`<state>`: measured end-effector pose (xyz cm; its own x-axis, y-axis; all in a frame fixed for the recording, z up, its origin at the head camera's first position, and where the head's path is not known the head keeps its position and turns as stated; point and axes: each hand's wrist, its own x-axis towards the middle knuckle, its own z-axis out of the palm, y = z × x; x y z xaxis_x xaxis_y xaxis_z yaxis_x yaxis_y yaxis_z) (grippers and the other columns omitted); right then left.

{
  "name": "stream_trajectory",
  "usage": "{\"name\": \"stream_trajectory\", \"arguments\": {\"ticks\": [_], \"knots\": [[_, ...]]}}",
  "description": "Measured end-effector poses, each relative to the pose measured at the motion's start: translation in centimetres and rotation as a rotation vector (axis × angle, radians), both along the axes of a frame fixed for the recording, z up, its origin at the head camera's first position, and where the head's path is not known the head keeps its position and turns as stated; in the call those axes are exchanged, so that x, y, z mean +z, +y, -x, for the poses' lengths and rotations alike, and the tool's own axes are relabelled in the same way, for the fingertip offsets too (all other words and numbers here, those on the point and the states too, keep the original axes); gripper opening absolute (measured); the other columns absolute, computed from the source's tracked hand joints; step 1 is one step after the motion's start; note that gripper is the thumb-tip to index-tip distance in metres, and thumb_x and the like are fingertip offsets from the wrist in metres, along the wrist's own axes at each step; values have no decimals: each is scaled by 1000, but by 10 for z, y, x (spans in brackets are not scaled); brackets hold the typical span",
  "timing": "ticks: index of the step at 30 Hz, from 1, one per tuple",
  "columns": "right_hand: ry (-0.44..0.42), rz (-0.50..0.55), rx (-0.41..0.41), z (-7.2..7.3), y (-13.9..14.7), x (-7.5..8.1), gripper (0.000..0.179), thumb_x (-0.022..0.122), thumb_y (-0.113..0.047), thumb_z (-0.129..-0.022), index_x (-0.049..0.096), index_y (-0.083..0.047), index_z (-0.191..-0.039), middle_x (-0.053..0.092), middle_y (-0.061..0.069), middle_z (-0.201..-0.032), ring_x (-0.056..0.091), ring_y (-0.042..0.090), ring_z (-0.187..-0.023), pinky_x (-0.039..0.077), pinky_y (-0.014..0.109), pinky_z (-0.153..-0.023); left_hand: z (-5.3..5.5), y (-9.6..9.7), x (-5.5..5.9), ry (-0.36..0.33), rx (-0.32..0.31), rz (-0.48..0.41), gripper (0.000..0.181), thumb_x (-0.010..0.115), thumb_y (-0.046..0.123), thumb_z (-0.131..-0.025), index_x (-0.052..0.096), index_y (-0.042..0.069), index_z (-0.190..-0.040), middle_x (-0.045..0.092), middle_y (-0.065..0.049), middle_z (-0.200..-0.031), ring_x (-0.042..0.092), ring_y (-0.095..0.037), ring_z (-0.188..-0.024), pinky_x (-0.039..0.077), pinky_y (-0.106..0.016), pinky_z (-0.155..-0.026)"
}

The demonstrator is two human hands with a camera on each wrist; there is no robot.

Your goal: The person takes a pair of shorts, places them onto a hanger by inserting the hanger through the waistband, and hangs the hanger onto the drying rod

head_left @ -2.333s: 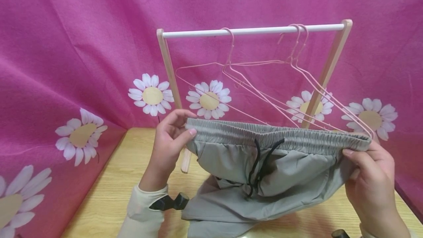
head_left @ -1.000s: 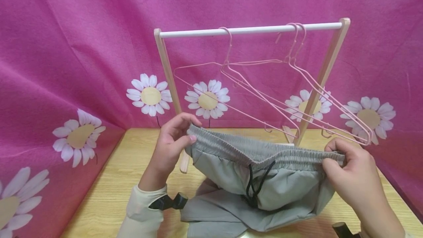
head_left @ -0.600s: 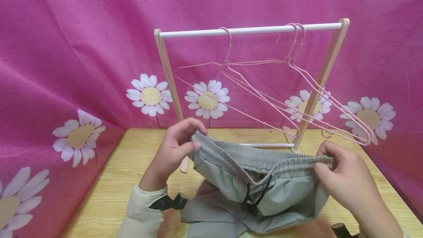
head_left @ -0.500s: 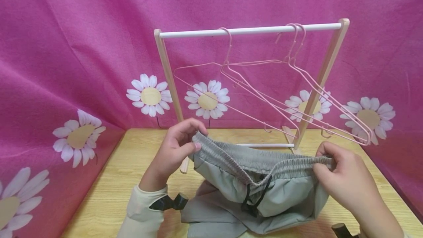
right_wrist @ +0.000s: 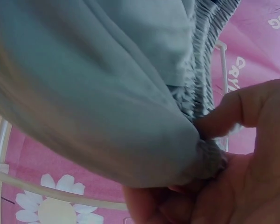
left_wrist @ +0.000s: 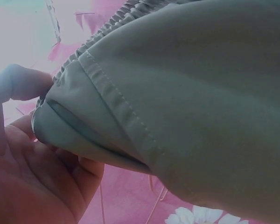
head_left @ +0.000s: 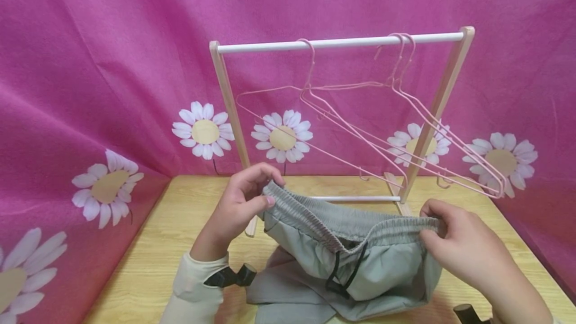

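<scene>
Grey-green drawstring trousers [head_left: 387,269] hang between both hands in the head view, their legs lying folded on the table. The elastic waistband [head_left: 396,231] sags in the middle, so its opening shows, and a black drawstring [head_left: 335,279] dangles at the front. My left hand [head_left: 238,209] pinches the waistband's left end between thumb and fingers. At the other end my right hand [head_left: 463,244] grips the band the same way. Both wrist views show the grey cloth [left_wrist: 186,102] close up, with thumb and fingers on the gathered edge [right_wrist: 203,60]. The trouser legs' lower ends are out of view.
Behind the trousers stands a small rack with a white rail [head_left: 346,43] and wooden posts [head_left: 438,109]. Several pink wire hangers [head_left: 310,64] hang on it. Pink daisy-printed cloth [head_left: 135,39] surrounds the wooden table [head_left: 148,254] at the back and sides.
My right hand has moved left and down, bringing the waistband ends closer together. The band now sags and opens wider. My left hand has lowered slightly; both hands keep their hold.
</scene>
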<state>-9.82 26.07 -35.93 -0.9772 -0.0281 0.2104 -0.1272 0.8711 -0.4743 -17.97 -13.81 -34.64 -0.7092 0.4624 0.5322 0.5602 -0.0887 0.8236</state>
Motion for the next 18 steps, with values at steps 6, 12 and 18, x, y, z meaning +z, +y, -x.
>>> {"name": "stream_trajectory", "arguments": {"ticks": [6, 12, 18], "knots": [[-70, -24, 25, 2, -1, -3, 15, 71, -13, -90, 64, -22, -99, 54, -3, -71, 45, 15, -63, 31, 33, -51, -1, 1, 1, -1, 5, -8, 30, 53, -11, -89, 64, -2, -116, 63, -5, -96, 61, -17, -75, 54, -29, -69], [-81, -27, 63, 4, -3, -5, 16, 70, -11, -89, 64, -22, -99, 58, -5, -74, 48, 14, -66, 33, 31, -54, -1, 2, 1, 4, 1, -13, 31, 52, -12, -89, 64, -3, -116, 64, -5, -98, 60, -17, -75, 54, -28, -68], [-102, -15, 101, 5, -6, -8, 17, 71, -10, -91, 65, -22, -101, 61, -6, -80, 50, 14, -69, 36, 30, -58, -1, 3, -1, 3, 8, -1, 32, 53, -12, -90, 65, -2, -119, 65, -4, -102, 58, -18, -75, 51, -28, -68]]}}
